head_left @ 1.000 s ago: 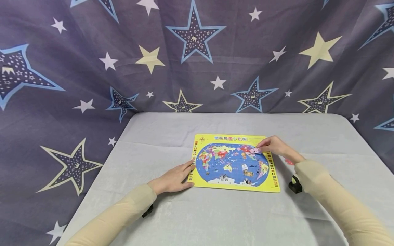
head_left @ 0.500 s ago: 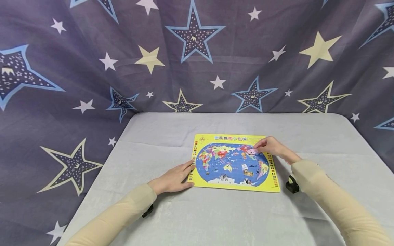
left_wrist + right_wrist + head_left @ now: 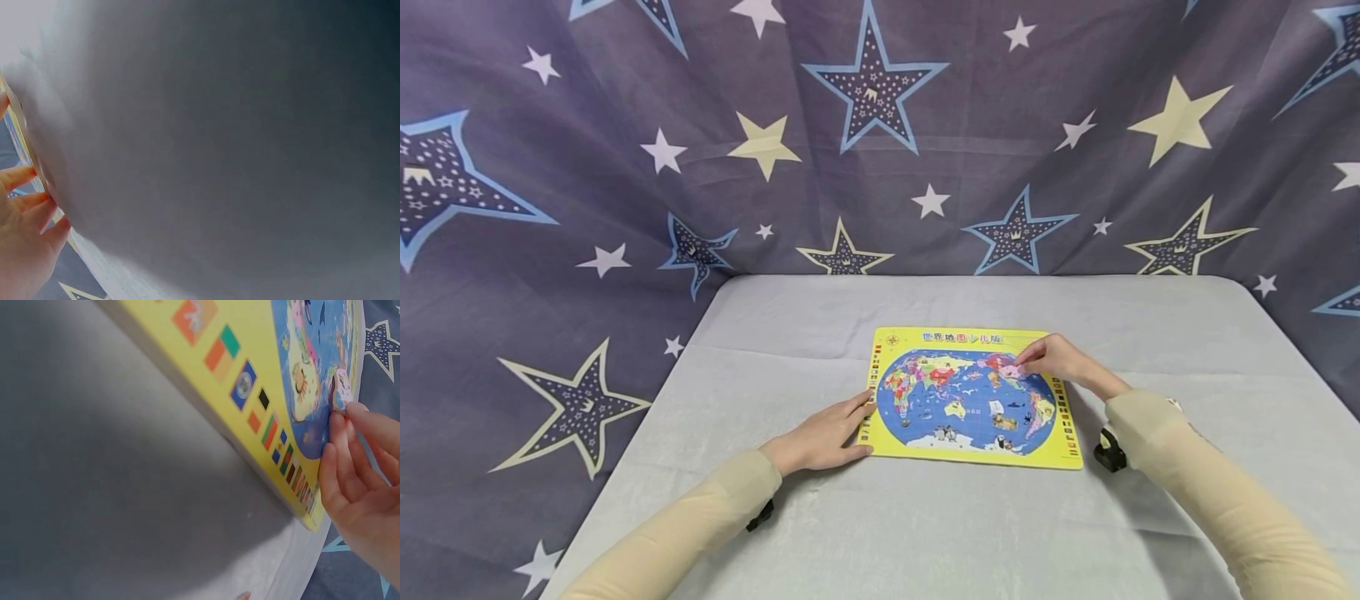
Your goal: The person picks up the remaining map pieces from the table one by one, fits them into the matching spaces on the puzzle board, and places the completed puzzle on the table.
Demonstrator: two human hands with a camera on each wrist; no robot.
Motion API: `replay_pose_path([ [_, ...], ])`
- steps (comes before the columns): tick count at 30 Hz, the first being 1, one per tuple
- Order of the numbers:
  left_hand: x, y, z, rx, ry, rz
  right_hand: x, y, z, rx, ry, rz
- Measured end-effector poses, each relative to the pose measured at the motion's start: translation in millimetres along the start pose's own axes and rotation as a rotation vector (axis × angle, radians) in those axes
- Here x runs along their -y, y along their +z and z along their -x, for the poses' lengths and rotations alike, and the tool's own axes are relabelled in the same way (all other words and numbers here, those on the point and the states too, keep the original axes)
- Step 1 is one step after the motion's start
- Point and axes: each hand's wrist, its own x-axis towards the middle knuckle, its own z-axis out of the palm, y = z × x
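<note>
Pink puzzle piece pinched at the far right corner of a world-map puzzle board

The board lies flat on the grey worktop, about midway between its left and right edges and well in from the far edge. The piece is just inside the board's far right corner; the right wrist view shows it tilted, one side raised, though whether its lower side touches the board I cannot tell. The right hand is narrow, thumb and fingertips pinching the piece by its rim. The left hand is spread, straight fingers resting on the board's left edge.

The piece looks light, thin and stiff, probably card or board, so it should be gripped by its cut edges; squeezing hard or bending could crease it or lift its printed face. The board seems light and rigid too, and may skid on the cloth, making its yellow border the sensible place to steady it. A reddish scrap lies off the board's right edge, mostly out of view.
</note>
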Motion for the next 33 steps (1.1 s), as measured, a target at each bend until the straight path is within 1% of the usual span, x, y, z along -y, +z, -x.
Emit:
replay_pose_path([
  [5, -0.1, 0.1, 0.0, -0.003, 0.001, 0.002, -1.2, 1.2, -1.6, 0.0, -0.02, 0.013],
  [12, 0.1, 0.4, -0.1, -0.003, -0.001, 0.003, 1.2, 3.7, -0.7, -0.01, -0.019, 0.025],
  [20, 0.0, 0.6, -0.2, -0.003, -0.001, 0.0, 3.2, 5.7, 0.6, -0.018, 0.0, 0.027],
  [25, -0.1, 0.6, 0.0, -0.002, -0.004, 0.001, 2.8, 6.6, 0.3, -0.028, -0.003, 0.032],
  [33, -0.2, 0.9, 0.0, -0.001, -0.004, 0.001, 1.0, 9.7, -0.2, -0.061, 0.013, 0.041],
])
